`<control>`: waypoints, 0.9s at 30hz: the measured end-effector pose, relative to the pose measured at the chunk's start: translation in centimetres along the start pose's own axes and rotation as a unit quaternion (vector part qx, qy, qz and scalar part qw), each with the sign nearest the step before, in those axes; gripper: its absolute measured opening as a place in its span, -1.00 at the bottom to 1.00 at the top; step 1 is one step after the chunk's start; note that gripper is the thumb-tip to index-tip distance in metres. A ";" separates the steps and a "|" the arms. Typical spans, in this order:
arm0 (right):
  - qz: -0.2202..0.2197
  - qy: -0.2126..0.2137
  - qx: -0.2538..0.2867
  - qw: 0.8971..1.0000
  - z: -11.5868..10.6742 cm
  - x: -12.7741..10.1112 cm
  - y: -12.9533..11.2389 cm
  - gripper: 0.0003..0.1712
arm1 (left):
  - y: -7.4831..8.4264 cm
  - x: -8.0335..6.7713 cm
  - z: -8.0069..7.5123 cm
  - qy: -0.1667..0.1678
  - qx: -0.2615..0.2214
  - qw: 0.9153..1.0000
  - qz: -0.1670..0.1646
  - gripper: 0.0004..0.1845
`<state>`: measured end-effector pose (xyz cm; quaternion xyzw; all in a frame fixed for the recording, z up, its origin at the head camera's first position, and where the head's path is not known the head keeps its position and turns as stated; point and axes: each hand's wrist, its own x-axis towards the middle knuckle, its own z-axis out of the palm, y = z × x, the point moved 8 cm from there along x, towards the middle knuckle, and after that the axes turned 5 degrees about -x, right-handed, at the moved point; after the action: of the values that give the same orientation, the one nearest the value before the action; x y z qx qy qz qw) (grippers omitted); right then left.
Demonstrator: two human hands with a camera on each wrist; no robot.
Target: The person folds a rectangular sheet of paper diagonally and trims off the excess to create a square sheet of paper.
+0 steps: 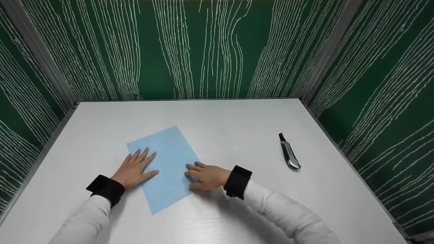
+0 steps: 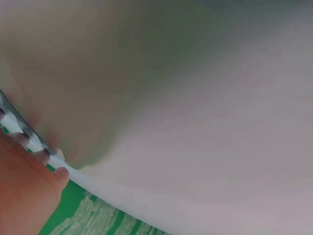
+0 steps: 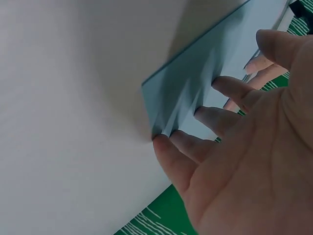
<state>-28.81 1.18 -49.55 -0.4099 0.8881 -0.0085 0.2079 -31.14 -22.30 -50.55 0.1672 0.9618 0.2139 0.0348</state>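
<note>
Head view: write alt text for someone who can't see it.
A person's left hand, fingers spread, and right hand touch blue paper on a white table. A cutter lies to the right. Green, white-streaked walls rise behind.

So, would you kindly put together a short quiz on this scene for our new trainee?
1. Multiple choice: What lies on the white table, to the right of the blue paper sheet?
a) scissors
b) utility knife
c) ruler

2. True or false: The right hand is holding the utility knife.

3. Fill in the blank: The left hand rests on the blue paper sheet with its fingers ____ apart.

Key:
1. b
2. False; the right hand is at the edge of the blue paper sheet.
3. spread
</note>
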 end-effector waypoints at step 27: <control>0.103 0.055 0.086 0.989 1.4 -5.9 7.2 -0.04 | 8.4 3.5 3.6 -0.055 -0.008 0.998 0.010 -0.01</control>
<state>-30.07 10.50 -49.96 -0.2960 0.9316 -0.0856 0.1927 -31.40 -12.50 -50.22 0.1883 0.9550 0.2122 0.0868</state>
